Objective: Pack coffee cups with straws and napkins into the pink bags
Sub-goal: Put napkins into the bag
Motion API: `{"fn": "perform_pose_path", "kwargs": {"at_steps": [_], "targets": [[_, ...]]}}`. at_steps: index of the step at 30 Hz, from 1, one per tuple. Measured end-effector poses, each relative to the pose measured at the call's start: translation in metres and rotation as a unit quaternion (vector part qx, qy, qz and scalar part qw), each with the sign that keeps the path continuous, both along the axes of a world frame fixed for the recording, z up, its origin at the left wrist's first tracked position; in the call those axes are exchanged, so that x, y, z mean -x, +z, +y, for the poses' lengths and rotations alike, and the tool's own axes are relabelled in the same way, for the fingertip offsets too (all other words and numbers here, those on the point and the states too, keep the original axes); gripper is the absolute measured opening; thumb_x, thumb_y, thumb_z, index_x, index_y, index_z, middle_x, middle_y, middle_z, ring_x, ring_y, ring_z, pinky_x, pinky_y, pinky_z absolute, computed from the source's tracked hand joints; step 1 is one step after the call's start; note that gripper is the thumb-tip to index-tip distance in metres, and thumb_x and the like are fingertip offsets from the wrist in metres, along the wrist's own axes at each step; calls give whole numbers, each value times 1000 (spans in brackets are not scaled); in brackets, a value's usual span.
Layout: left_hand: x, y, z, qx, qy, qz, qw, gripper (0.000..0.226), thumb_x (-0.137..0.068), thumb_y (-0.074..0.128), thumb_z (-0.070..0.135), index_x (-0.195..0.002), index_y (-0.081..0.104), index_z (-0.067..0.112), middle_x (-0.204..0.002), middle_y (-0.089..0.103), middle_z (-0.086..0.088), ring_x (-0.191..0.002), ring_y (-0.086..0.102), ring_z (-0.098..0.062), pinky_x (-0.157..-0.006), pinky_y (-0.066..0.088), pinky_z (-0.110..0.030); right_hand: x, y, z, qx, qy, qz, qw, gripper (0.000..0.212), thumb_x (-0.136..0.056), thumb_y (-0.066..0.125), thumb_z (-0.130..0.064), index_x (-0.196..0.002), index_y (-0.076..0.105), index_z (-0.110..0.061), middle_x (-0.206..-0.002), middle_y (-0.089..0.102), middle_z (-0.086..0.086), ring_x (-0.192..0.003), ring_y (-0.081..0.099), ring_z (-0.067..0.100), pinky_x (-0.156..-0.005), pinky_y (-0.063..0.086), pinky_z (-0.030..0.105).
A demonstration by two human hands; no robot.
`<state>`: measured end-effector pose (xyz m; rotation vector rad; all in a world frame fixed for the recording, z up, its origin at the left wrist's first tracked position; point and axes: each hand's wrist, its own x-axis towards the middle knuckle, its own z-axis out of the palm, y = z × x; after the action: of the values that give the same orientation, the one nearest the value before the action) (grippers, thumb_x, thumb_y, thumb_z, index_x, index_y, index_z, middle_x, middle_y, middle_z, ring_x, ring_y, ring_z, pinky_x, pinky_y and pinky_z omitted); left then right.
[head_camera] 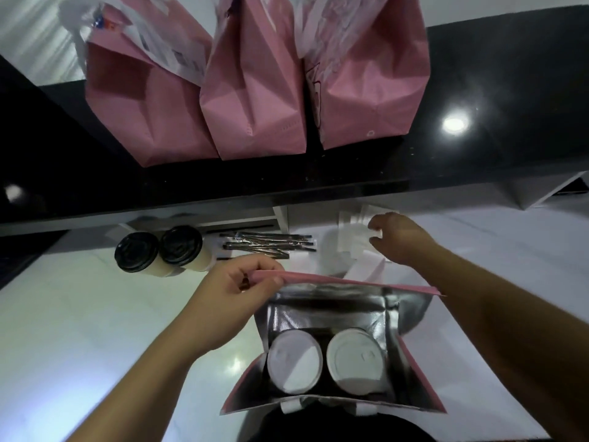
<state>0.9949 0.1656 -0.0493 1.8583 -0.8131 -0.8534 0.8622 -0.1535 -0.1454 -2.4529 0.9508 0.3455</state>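
Head view: I see my left hand (237, 287) pinching the far rim of the open pink bag (411, 339), foil-lined, on the white counter (95, 314). Two white-lidded coffee cups (294, 357) stand inside it. My right hand (398, 239) pinches a white napkin (360, 232) from the napkin pile. Wrapped straws (267, 244) and two black-lidded cups (159, 250) lie beyond; three pink bags (255, 100) stand on the black ledge (494, 122).

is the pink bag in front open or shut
Open: the left hand holds the pink bag rim back, showing two white-lidded cups inside.
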Motion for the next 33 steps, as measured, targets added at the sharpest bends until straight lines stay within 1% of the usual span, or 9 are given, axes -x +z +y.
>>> {"fn": "perform_pose_path", "kwargs": {"at_steps": [6, 10, 14, 18, 21, 26, 29, 31, 33], "targets": [[2, 0, 1, -3, -1, 11, 1000, 24, -90, 68, 43, -103, 78, 25, -87, 70, -6, -83, 65, -30, -77, 50, -39, -7, -37, -13, 56, 9, 11, 998, 59, -94, 70, -45, -143, 57, -15, -145, 54, 12, -133, 49, 32, -110, 44, 44], [3, 3, -3, -9, -2, 17, 1000, 23, -90, 67, 41, -103, 78, 25, -87, 70, -10, -83, 66, -35, -77, 53, -52, -10, -42, -16, 77, 14, 8, 997, 51, -93, 72, -43, -135, 63, -17, -138, 60, 11, -126, 52, 30, -107, 48, 44], [3, 4, -5, -11, 0, 18, 1000, 24, -89, 67, 44, -102, 79, 27, -85, 71, -9, -82, 65, -34, -75, 51, -45, -8, -45, -19, 98, 21, -28, 995, 33, -101, 57, -32, -124, 72, -14, -123, 70, 14, -110, 61, 34, -96, 54, 43], [3, 3, -7, -9, 1, 29, 1000, 25, -89, 67, 44, -102, 78, 25, -84, 70, -10, -81, 64, -35, -75, 49, -43, -9, -47, -21, 84, -10, -56, 995, 26, -103, 56, -25, -106, 77, -12, -102, 73, 14, -93, 66, 34, -83, 56, 38], [3, 3, -6, -7, 2, 30, 1000, 25, -89, 67, 44, -102, 78, 26, -85, 70, -9, -83, 64, -36, -76, 50, -45, -9, -49, -23, 35, -67, -70, 995, 28, -102, 55, -24, -83, 71, -13, -75, 66, 6, -74, 63, 32, -65, 44, 28], [3, 2, -5, 2, 7, 33, 999, 24, -89, 67, 43, -102, 78, 25, -85, 70, -9, -82, 63, -36, -74, 47, -37, 5, -45, -34, -61, -200, -159, 965, 29, -101, 60, -37, -109, 79, -17, -95, 74, 4, -89, 66, 28, -82, 48, 31], [3, 1, -5, 13, 10, 40, 999, 27, -89, 68, 44, -101, 78, 23, -84, 66, -18, -74, 62, -37, -68, 44, -32, 21, -32, -36, -115, -281, -230, 925, 28, -99, 61, -41, -97, 78, -19, -80, 69, 8, -72, 59, 25, -73, 49, 37], [3, 1, -4, 12, 9, 32, 999, 27, -89, 67, 45, -101, 78, 24, -84, 65, -20, -76, 62, -38, -69, 43, -34, 34, -19, -35, -142, -322, -271, 896, 27, -100, 62, -38, -107, 77, -16, -94, 72, 17, -77, 63, 31, -74, 53, 43], [4, 2, -4, 13, 7, 21, 1000, 27, -89, 66, 45, -102, 77, 24, -83, 67, -15, -79, 63, -37, -72, 44, -36, 51, -1, -29, -170, -348, -307, 869, 31, -102, 62, -34, -122, 72, -13, -105, 72, 11, -84, 64, 24, -74, 53, 37]]}}
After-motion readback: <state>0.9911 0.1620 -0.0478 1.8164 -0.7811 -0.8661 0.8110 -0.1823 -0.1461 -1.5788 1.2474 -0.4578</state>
